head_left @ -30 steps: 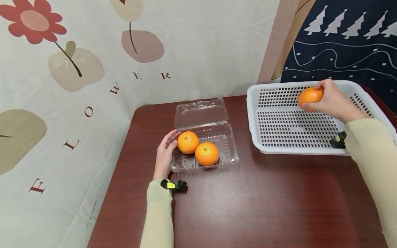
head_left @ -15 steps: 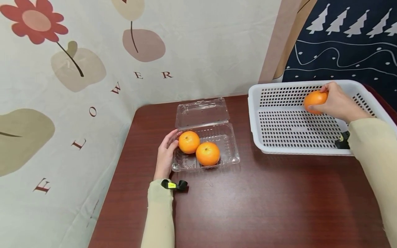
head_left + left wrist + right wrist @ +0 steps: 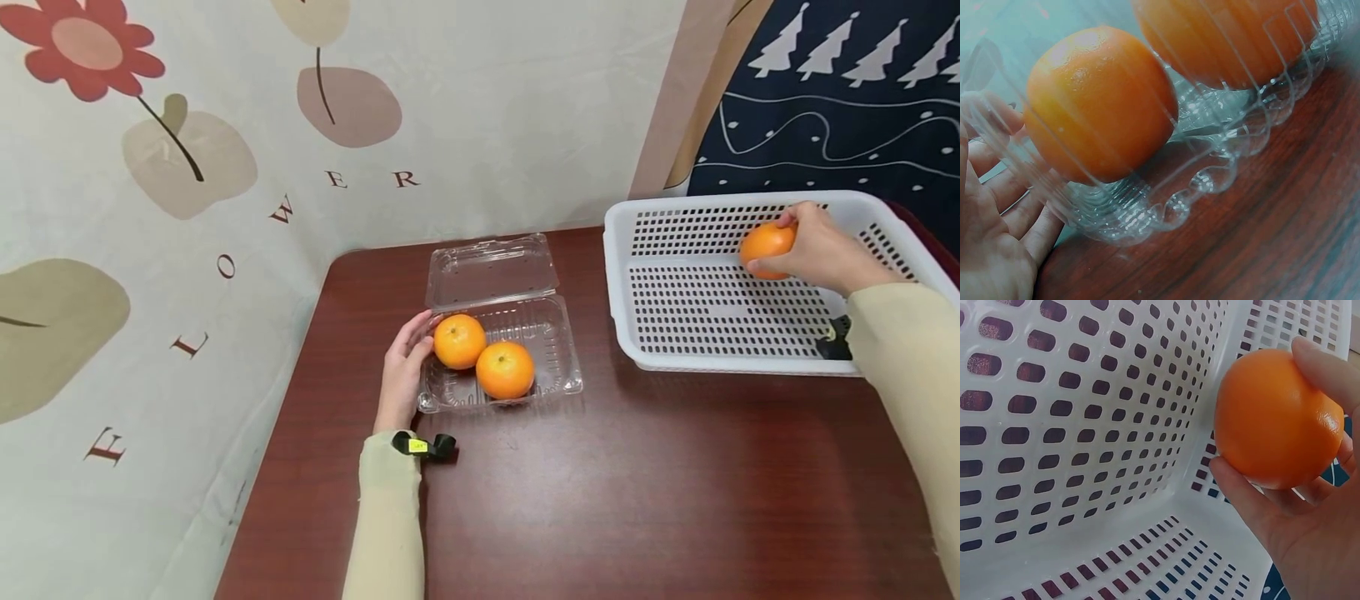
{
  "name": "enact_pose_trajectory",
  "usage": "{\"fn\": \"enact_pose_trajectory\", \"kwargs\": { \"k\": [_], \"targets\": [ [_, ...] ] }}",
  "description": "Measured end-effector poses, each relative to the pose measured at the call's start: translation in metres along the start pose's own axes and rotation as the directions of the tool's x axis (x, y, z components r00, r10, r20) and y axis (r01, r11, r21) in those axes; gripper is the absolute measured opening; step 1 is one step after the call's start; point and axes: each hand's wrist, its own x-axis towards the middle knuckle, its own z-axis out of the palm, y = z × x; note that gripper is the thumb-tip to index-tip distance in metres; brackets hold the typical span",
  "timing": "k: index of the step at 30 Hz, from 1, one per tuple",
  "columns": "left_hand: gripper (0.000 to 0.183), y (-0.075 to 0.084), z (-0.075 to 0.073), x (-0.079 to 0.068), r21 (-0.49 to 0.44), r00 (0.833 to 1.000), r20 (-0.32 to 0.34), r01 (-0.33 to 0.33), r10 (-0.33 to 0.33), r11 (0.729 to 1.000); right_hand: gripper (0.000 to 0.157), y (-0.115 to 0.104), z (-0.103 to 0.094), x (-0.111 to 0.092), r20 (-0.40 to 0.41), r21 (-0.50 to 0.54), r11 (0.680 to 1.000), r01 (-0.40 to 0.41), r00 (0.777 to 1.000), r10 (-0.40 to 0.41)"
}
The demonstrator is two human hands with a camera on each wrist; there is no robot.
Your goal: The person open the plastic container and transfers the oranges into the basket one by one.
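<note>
Inside the basket [image 3: 742,364], the right hand [image 3: 831,257] pinches an orange [image 3: 763,240] between thumb and fingers. Left of the basket, the left hand [image 3: 400,375] touches a container [image 3: 550,342], fingers spread.

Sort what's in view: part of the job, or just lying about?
Job:
held orange
right hand
two oranges in open clear container
left hand
white basket

Just around:
flower-print backdrop
dark tree-print backdrop
table

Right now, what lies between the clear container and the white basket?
Only a bare strip of table separates the clear container from the white basket, as the head view shows.
</note>
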Motion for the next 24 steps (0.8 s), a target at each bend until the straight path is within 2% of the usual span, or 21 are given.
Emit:
{"fn": "enact_pose_trajectory", "kwargs": {
  "k": [5,11,24],
  "targets": [
    [0.039,0.007,0.003,-0.002,0.012,1.0,0.005,0.001,-0.001,1.0,0.093,0.002,0.001,0.001,0.017,0.027,1.0,0.002,1.0,-0.002],
    [0.039,0.008,0.003,-0.002,0.01,1.0,0.007,-0.001,0.001,1.0,0.084,0.006,0.002,0.0,0.048,0.045,0.999,0.004,0.999,-0.006],
    [0.039,0.007,0.003,-0.002,-0.003,1.0,0.001,0.0,0.0,1.0,0.081,0.01,0.004,0.001,0.049,0.031,1.0,0.007,0.999,-0.008]
  ]
}}
